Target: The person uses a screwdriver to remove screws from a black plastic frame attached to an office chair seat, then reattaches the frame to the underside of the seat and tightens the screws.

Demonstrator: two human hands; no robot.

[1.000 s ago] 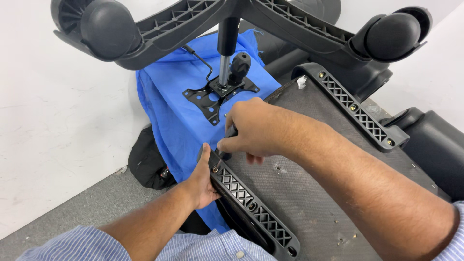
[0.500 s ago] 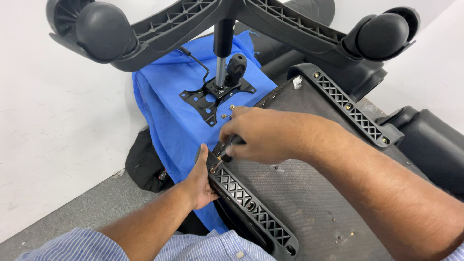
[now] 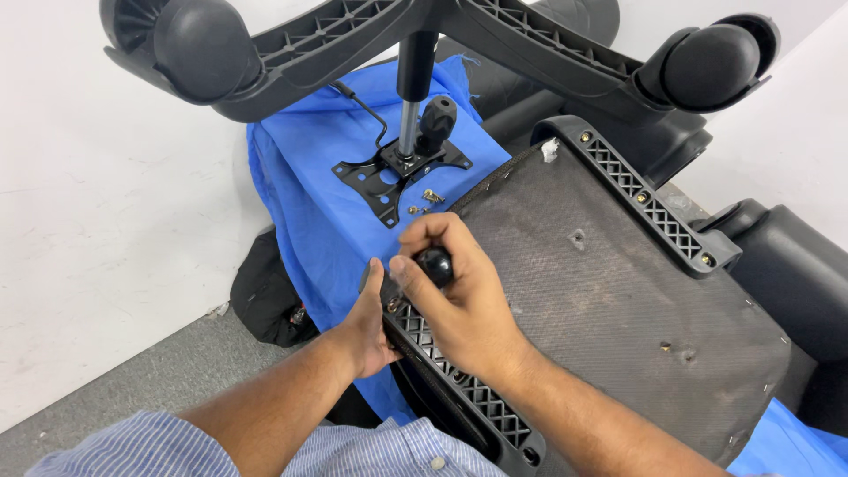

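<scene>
black tool handle (image 3: 435, 263), upright over ribbed bracket (image 3: 459, 389)

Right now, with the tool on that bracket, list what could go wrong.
1. The right hand drives a black-handled tool at the bracket while the left hand braces right beside the tip; a slip could jab those fingers.
2. Loose screws lie on the sloping blue cloth and might roll off.
3. The wheeled chair base hangs overhead and may tip.

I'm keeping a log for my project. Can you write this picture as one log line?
right hand: grips black tool | left hand: steadies bracket | seat: underside up | screws: loose on blue cloth
</scene>
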